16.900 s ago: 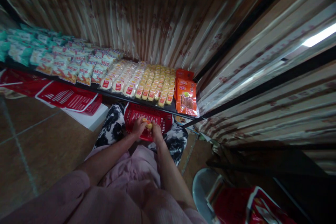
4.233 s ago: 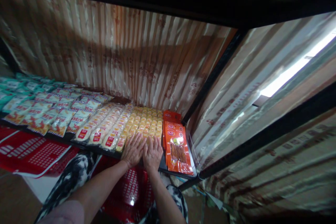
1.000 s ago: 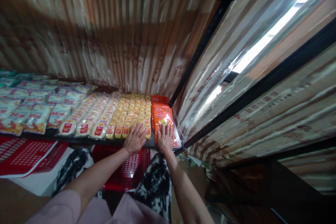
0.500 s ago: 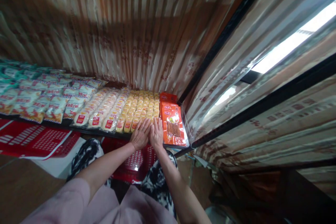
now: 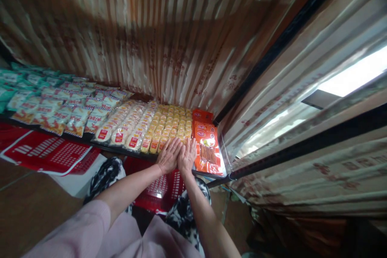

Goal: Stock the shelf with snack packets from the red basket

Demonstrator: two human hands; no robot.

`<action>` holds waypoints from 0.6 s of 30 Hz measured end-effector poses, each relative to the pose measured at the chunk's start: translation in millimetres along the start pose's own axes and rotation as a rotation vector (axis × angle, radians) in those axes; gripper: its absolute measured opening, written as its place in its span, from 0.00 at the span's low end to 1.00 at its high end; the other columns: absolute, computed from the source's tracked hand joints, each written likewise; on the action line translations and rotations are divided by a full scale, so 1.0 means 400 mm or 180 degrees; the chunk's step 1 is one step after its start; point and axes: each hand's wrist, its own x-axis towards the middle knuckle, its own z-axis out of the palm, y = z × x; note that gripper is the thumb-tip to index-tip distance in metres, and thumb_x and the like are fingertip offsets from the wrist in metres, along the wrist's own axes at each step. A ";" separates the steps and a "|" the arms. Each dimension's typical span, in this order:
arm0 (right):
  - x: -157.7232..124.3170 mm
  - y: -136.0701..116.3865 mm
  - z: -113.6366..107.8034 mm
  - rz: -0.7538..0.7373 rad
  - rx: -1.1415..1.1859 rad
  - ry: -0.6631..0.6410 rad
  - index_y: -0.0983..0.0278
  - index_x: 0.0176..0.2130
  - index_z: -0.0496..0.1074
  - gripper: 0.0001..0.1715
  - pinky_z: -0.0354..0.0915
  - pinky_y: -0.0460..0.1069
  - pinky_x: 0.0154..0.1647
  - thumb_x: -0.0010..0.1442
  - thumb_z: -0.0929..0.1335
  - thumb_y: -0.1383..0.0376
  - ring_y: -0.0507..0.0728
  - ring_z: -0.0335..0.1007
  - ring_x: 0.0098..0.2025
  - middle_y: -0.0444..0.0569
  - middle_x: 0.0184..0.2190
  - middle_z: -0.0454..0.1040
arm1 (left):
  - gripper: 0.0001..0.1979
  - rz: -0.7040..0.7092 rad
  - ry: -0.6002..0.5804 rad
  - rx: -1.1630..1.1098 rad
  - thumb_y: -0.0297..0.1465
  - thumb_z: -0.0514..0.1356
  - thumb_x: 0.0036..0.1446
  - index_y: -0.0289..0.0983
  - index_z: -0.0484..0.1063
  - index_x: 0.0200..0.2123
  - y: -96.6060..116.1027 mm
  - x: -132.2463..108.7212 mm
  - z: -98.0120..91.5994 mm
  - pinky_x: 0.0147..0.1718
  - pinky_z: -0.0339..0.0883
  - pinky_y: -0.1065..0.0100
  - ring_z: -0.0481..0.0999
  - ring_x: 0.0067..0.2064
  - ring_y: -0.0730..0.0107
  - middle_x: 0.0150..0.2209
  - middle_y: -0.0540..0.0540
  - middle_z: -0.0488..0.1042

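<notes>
Side by side at the shelf's front edge, my left hand [image 5: 169, 155] and my right hand [image 5: 186, 156] lie flat, fingers stretched forward. Both rest against the front of the rows of small yellow packaged snacks [image 5: 169, 123], hiding the nearest packs. Just right of my right hand lie flat orange packets [image 5: 207, 149] with brown sticks pictured or showing on them. To the left of the yellow rows run long clear packs of pale round cakes or crackers [image 5: 125, 125] with red labels. Neither hand grips anything.
White snack bags [image 5: 77, 119] and green bags [image 5: 18, 84] fill the shelf's left part. Below stand a red basket [image 5: 60, 151] and another red basket [image 5: 160, 189] between my knees. A dark metal post [image 5: 266, 56] rises at the right, with a pleated curtain [image 5: 145, 40] behind.
My view has swung slightly left, so the shelf sits further right in the picture. My hands stay flat at the front of the yellow snacks.
</notes>
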 end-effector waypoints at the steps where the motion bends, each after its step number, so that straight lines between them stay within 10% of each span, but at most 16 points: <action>1: 0.002 -0.001 -0.001 -0.0039 -0.0029 -0.0015 0.64 0.65 0.53 0.33 0.43 0.67 0.65 0.68 0.48 0.54 0.62 0.38 0.69 0.56 0.68 0.47 | 0.28 -0.0023 0.0012 0.0011 0.32 0.49 0.62 0.28 0.53 0.64 -0.001 0.000 0.000 0.66 0.39 0.51 0.43 0.69 0.57 0.67 0.37 0.52; 18: -0.005 -0.034 -0.015 -0.0564 -0.0369 0.0128 0.64 0.66 0.51 0.30 0.43 0.65 0.65 0.69 0.51 0.58 0.61 0.33 0.70 0.55 0.68 0.46 | 0.28 -0.0307 0.0184 -0.0083 0.32 0.46 0.64 0.30 0.49 0.66 -0.026 -0.022 -0.036 0.65 0.41 0.50 0.42 0.69 0.59 0.67 0.38 0.51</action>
